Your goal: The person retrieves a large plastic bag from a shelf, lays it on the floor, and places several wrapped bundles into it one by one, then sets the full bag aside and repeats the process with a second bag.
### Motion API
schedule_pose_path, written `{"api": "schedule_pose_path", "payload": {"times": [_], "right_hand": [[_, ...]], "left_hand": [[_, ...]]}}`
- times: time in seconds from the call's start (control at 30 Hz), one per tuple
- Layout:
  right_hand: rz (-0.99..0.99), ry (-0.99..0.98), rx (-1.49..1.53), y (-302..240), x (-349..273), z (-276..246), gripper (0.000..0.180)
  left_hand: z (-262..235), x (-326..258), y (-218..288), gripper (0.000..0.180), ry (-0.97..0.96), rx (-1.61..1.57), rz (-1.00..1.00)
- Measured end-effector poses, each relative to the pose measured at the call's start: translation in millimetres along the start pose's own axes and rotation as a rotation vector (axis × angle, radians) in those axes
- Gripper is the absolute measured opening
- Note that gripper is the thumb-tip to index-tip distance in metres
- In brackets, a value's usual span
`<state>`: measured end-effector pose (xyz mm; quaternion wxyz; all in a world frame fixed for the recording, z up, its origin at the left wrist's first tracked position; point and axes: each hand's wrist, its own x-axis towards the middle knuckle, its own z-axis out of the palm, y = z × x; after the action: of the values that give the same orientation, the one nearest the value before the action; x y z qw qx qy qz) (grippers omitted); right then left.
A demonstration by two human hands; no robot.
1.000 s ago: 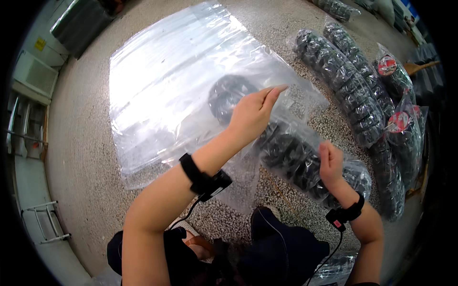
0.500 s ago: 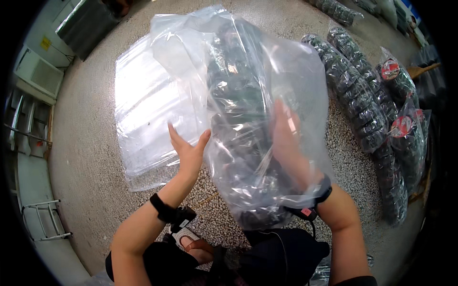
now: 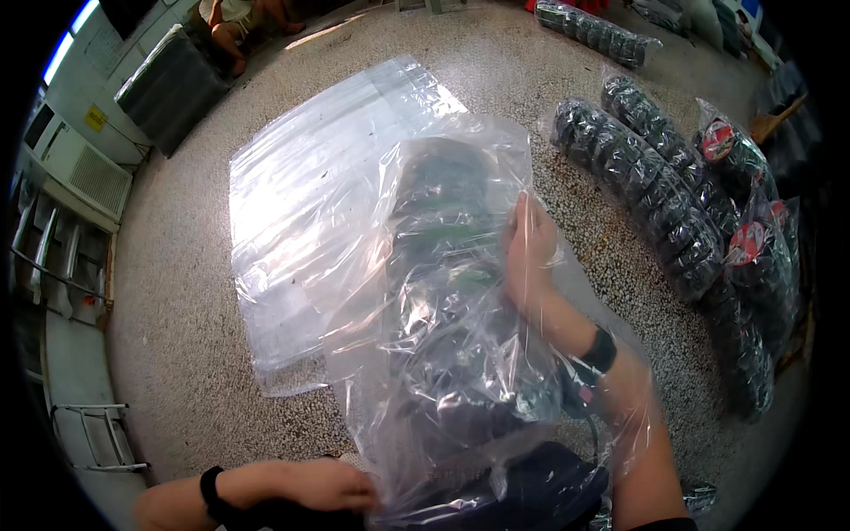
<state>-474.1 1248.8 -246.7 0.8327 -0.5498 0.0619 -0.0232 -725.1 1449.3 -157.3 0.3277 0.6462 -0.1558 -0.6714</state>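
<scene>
A long stack of dark pieces (image 3: pixel 443 230) stretches away from my lap, inside a large clear plastic bag (image 3: pixel 496 146). My right hand (image 3: pixel 531 243) is seen through the plastic at the stack's right side. Its fingers are curled against the stack, and film drapes over the wrist and forearm. Low on the left, my left hand (image 3: pixel 332 485) is closed at the bag's near left edge; its fingertips are partly hidden there. Flat clear plastic sheets (image 3: pixel 292 212) lie on the floor left of the stack, partly under the bag.
Several wrapped dark bundles (image 3: pixel 637 177) lie on the speckled floor (image 3: pixel 186 292) to the right, some with red round labels. Another wrapped bundle (image 3: pixel 593 34) lies farther off. A dark panel (image 3: pixel 173 88) leans at the far left, near a seated person's legs (image 3: pixel 232 40).
The bag's far end has come nearer and now lies closer round the stack. My left hand, spread open before, has moved down toward me and closed at the bag's edge.
</scene>
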Motion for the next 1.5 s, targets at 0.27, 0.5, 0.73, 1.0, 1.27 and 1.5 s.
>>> {"api": "schedule_pose_path", "payload": {"times": [0.27, 0.5, 0.73, 1.0, 1.27, 1.5], "right_hand": [[-0.291, -0.132, -0.776, 66.1, 7.6, -57.8, 0.034], [-0.252, -0.065, -0.571, 25.7, -1.4, 3.3, 0.043], [-0.466, 0.198, -0.474, 102.4, 77.6, 11.2, 0.038], [-0.489, 0.078, -0.72, 29.6, 69.0, 31.6, 0.03], [-0.261, -0.186, -0.899, 182.3, -9.5, -58.5, 0.072], [0.157, -0.342, -0.606, 214.7, -53.4, -27.0, 0.123]], "left_hand": [[-1.7, 49.6, 59.8, 0.028, -0.327, 0.077, 0.342], [-23.3, 59.8, -21.4, 0.027, 0.073, 0.291, 0.292], [11.8, 33.9, -11.8, 0.024, -0.185, 0.057, 0.304], [86.4, 24.0, 6.8, 0.023, -0.178, -0.107, 0.443], [-24.4, 50.3, -148.2, 0.069, 0.213, -0.904, 0.004], [-77.0, 176.6, -116.2, 0.039, 0.637, -0.962, 0.348]]}}
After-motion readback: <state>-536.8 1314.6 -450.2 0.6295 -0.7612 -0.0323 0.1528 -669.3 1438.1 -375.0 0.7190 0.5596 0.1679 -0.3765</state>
